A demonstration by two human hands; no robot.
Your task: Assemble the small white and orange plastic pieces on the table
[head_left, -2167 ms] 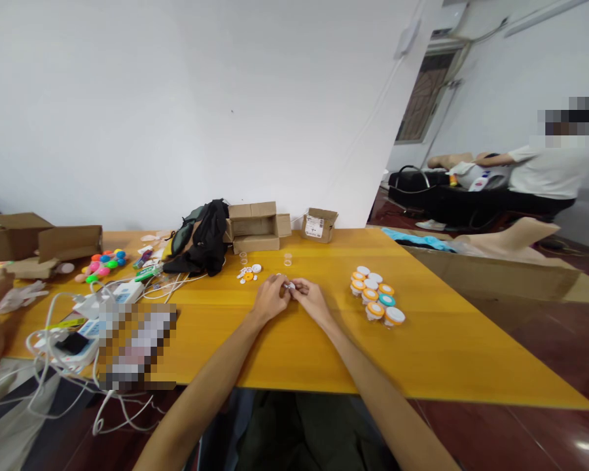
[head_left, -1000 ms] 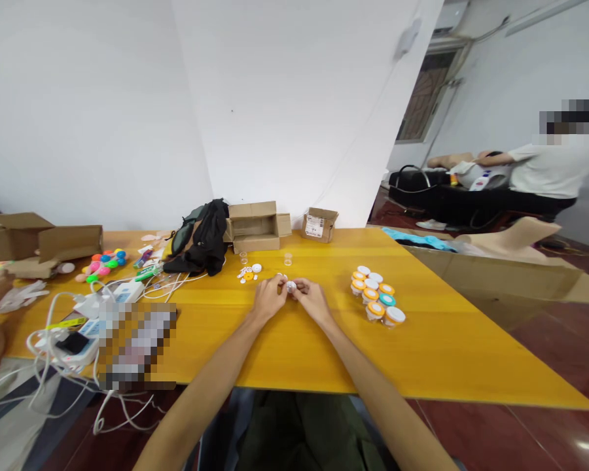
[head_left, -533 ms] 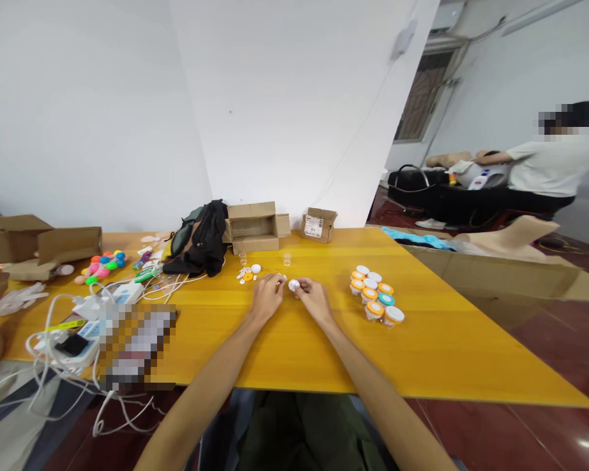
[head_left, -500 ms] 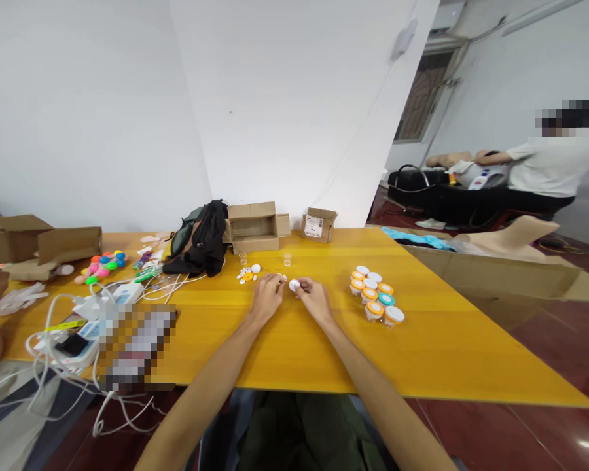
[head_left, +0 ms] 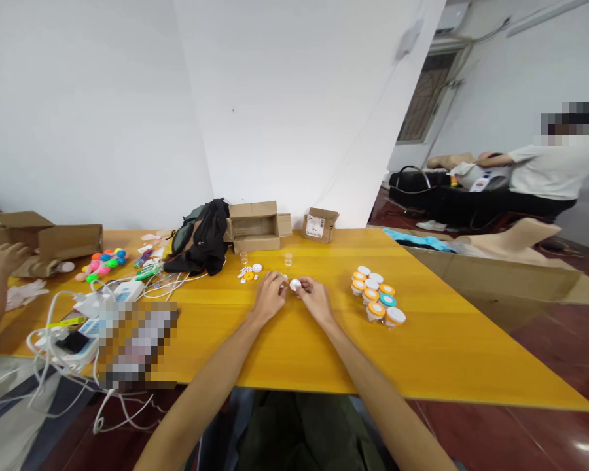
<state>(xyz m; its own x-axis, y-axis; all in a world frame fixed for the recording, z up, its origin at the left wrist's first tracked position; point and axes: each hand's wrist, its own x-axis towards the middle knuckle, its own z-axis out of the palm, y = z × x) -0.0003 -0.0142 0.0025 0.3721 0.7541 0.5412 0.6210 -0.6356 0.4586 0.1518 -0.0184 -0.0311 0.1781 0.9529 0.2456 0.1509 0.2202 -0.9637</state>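
Over the middle of the yellow wooden table (head_left: 304,353), my right hand (head_left: 315,298) pinches a small white round cap (head_left: 295,285) between thumb and fingers. My left hand (head_left: 269,296) is just beside it, fingers curled around a small whitish piece, mostly hidden and too small to name. Left of that hand lie loose white gear-like and round parts (head_left: 247,269) with an orange part (head_left: 249,276) among them. Two small clear cups (head_left: 244,258) (head_left: 288,260) stand behind my hands. Several clear jars with orange, white and teal lids (head_left: 387,300) are grouped to the right.
An open cardboard box (head_left: 255,226), a smaller carton (head_left: 320,226) and a black bag (head_left: 207,235) line the wall. Power strips (head_left: 86,337), cables and a blurred device (head_left: 140,343) lie left. Another person's hand (head_left: 2,261) is at far left; a person (head_left: 544,170) sits at far right.
My left hand's fingers have shifted slightly over the small piece; my right hand keeps the white cap. The other person's hand at far left has moved right, toward the cardboard box.
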